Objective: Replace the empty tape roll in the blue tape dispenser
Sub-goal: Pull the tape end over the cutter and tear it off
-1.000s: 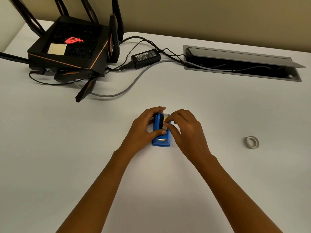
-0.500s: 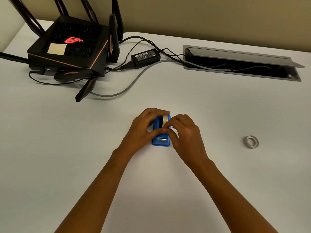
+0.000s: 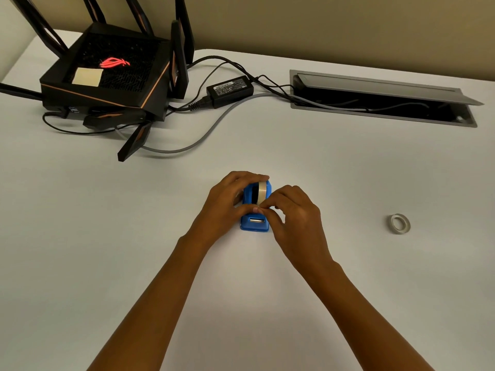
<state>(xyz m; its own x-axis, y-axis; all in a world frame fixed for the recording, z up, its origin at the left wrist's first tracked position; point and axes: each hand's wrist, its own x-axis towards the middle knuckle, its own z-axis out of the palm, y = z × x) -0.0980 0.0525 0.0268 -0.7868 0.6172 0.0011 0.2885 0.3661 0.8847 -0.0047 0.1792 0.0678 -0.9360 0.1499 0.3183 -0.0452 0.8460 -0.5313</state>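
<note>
The blue tape dispenser (image 3: 254, 223) stands on the white table (image 3: 80, 236) in the middle, cutter end toward me. A pale tape roll (image 3: 262, 192) sits upright in it. My left hand (image 3: 225, 207) wraps the dispenser's left side, fingers over the top of the roll. My right hand (image 3: 292, 218) is at the right side, its thumb and forefinger pinched together at the front of the roll, just above the cutter; what they pinch is too small to see. An empty grey roll core (image 3: 399, 224) lies flat on the table far to the right.
A black router (image 3: 107, 81) with antennas stands at the back left, with a power brick (image 3: 229, 90) and cables (image 3: 187, 145) trailing across the table. An open cable hatch (image 3: 380, 100) is set in the table at the back right.
My right hand's fingertips have slid from the roll's top down its front toward the cutter. More of the roll shows now. The left hand has stayed on the dispenser.
</note>
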